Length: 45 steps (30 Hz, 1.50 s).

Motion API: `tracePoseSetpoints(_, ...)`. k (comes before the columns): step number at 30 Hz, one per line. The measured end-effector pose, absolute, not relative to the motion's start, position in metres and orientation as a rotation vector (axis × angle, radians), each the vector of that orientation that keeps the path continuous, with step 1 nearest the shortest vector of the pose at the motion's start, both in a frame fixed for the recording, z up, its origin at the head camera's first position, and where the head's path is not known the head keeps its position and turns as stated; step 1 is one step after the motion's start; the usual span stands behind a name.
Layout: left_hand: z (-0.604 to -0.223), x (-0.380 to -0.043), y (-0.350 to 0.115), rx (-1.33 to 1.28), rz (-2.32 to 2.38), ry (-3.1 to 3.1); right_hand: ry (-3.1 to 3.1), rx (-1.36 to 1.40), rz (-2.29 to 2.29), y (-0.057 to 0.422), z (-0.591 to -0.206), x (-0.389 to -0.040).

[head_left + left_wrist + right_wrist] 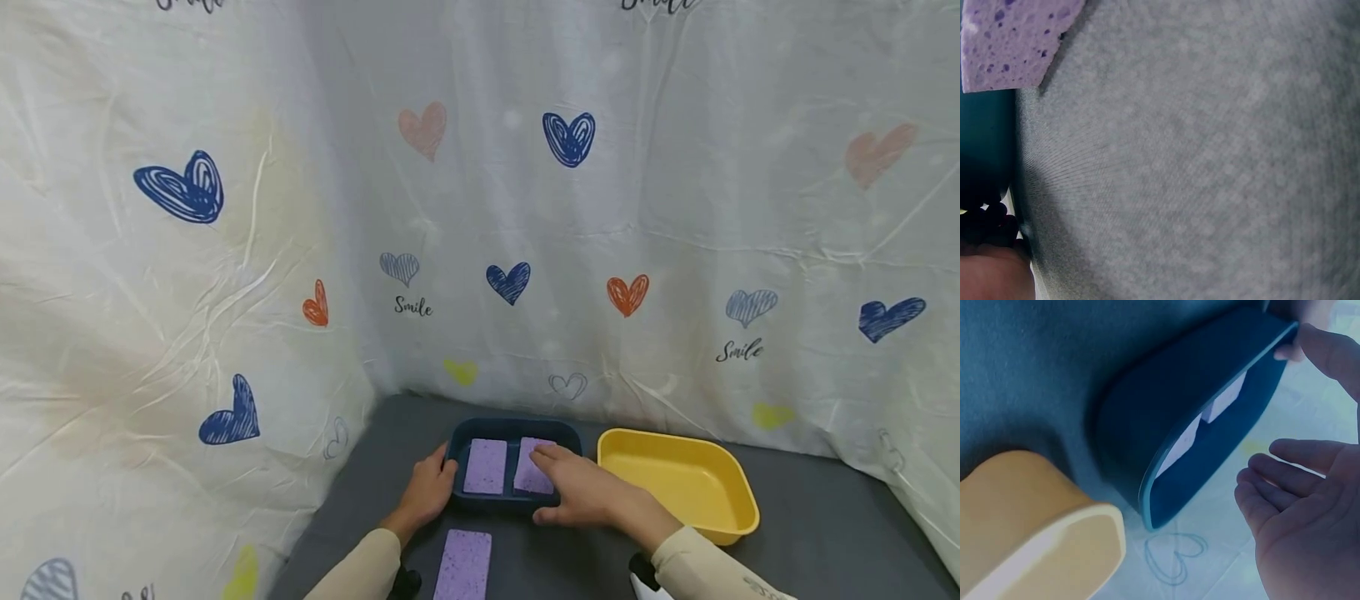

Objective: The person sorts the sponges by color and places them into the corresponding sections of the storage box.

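1. Loading sponges into the blue tray [516, 428] is judged to be the step in hand: two purple sponges lie side by side inside it, and a third sponge [464, 564] lies flat on the grey counter [825, 517], just in front of the tray and between the two forearms.
2. Left hand [426, 492]: it rests against the tray's left wall. The fingers appear curled on the rim, steadying it; the wrist view shows only counter, one sponge corner and a bit of dark tray, so the grip cannot be confirmed there.
3. Right hand [581, 487]: fingers are straight and relaxed, holding nothing. The fingertips lie over the right sponge [529, 477] in the tray; the right wrist view shows the open palm [1300, 512] spread beside the tray rim.
4. Left sponge [486, 466] lies flat and untouched, just beside the right one.
5. Next move, as a judgement: the free hand must come back to the counter sponge, pinch it by its long edges and lay it in the tray, where floor space is nearly taken.
6. Materials: sponges are thin, rectangular, porous and speckled with darker purple. Both trays look like smooth moulded plastic with rounded corners.
7. Yellow tray [731, 508] stands right of the blue one, close but apart, with nothing in it.
8. Counter surface is matt grey fabric; a creased heart-print sheet [675, 208] forms the backdrop.
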<state>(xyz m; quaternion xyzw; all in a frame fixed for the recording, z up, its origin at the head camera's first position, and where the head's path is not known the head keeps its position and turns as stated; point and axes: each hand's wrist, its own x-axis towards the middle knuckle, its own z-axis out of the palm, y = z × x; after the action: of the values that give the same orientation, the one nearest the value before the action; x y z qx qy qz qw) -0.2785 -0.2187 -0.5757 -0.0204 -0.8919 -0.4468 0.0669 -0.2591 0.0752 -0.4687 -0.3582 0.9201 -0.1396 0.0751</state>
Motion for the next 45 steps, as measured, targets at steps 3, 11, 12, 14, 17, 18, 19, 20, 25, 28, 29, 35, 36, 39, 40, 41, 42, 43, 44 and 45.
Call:
tracePoseSetpoints(3, -0.575, -0.279, -0.219, -0.057, -1.351, -2.691, 2.753, -1.081, -0.414, 0.073, -0.467, -0.254)
tracePoseSetpoints(11, -0.574, -0.279, -0.222, -0.071, -1.354, -2.686, 2.701, -1.105, -0.444, 0.065, -0.465, -0.241)
tracePoseSetpoints(12, -0.574, -0.279, -0.222, -0.073, -1.356, -2.686, 2.696, -1.115, -0.442, 0.063, -0.466, -0.239)
tracePoseSetpoints(14, -0.574, -0.280, -0.222, -0.080, -1.360, -2.685, 2.685, -1.133, -0.442, 0.061, -0.466, -0.237)
tracePoseSetpoints(17, -0.575, -0.279, -0.222, -0.086, -1.359, -2.687, 2.673, -1.179, -0.436, 0.057, -0.467, -0.233)
tracePoseSetpoints(18, -0.575, -0.280, -0.222, -0.088, -1.357, -2.687, 2.670, -1.193, -0.433, 0.056, -0.468, -0.231)
tracePoseSetpoints(19, -0.575, -0.280, -0.222, -0.088, -1.355, -2.687, 2.665, -1.203, -0.436, 0.055, -0.468, -0.230)
tracePoseSetpoints(20, -0.576, -0.280, -0.222, -0.089, -1.354, -2.686, 2.663, -1.216, -0.431, 0.054, -0.468, -0.229)
tracePoseSetpoints(25, -0.575, -0.280, -0.222, -0.084, -1.366, -2.677, 2.627, -1.219, -0.431, 0.051, -0.468, -0.223)
tracePoseSetpoints(28, -0.575, -0.280, -0.222, -0.085, -1.371, -2.672, 2.606, -1.215, -0.433, 0.049, -0.470, -0.222)
tracePoseSetpoints(29, -0.575, -0.280, -0.222, -0.088, -1.370, -2.673, 2.604, -1.221, -0.429, 0.048, -0.472, -0.221)
tracePoseSetpoints(35, -0.577, -0.280, -0.222, -0.085, -1.368, -2.676, 2.590, -1.253, -0.424, 0.042, -0.476, -0.217)
tracePoseSetpoints(36, -0.577, -0.280, -0.222, -0.084, -1.368, -2.676, 2.584, -1.251, -0.428, 0.042, -0.476, -0.216)
tracePoseSetpoints(39, -0.577, -0.280, -0.221, -0.084, -1.373, -2.675, 2.562, -1.246, -0.437, 0.040, -0.479, -0.216)
tracePoseSetpoints(40, -0.578, -0.280, -0.221, -0.084, -1.374, -2.676, 2.554, -1.241, -0.440, 0.040, -0.481, -0.216)
tracePoseSetpoints(41, -0.578, -0.280, -0.221, -0.082, -1.371, -2.677, 2.546, -1.237, -0.445, 0.040, -0.483, -0.216)
tracePoseSetpoints(42, -0.578, -0.280, -0.221, -0.079, -1.369, -2.679, 2.539, -1.235, -0.451, 0.040, -0.484, -0.217)
tracePoseSetpoints(43, -0.578, -0.280, -0.221, -0.077, -1.366, -2.682, 2.533, -1.235, -0.454, 0.040, -0.486, -0.216)
tracePoseSetpoints(44, -0.578, -0.279, -0.220, -0.075, -1.362, -2.686, 2.528, -1.230, -0.458, 0.039, -0.488, -0.216)
tracePoseSetpoints(45, -0.577, -0.279, -0.220, -0.074, -1.359, -2.689, 2.524, -1.230, -0.460, 0.039, -0.489, -0.216)
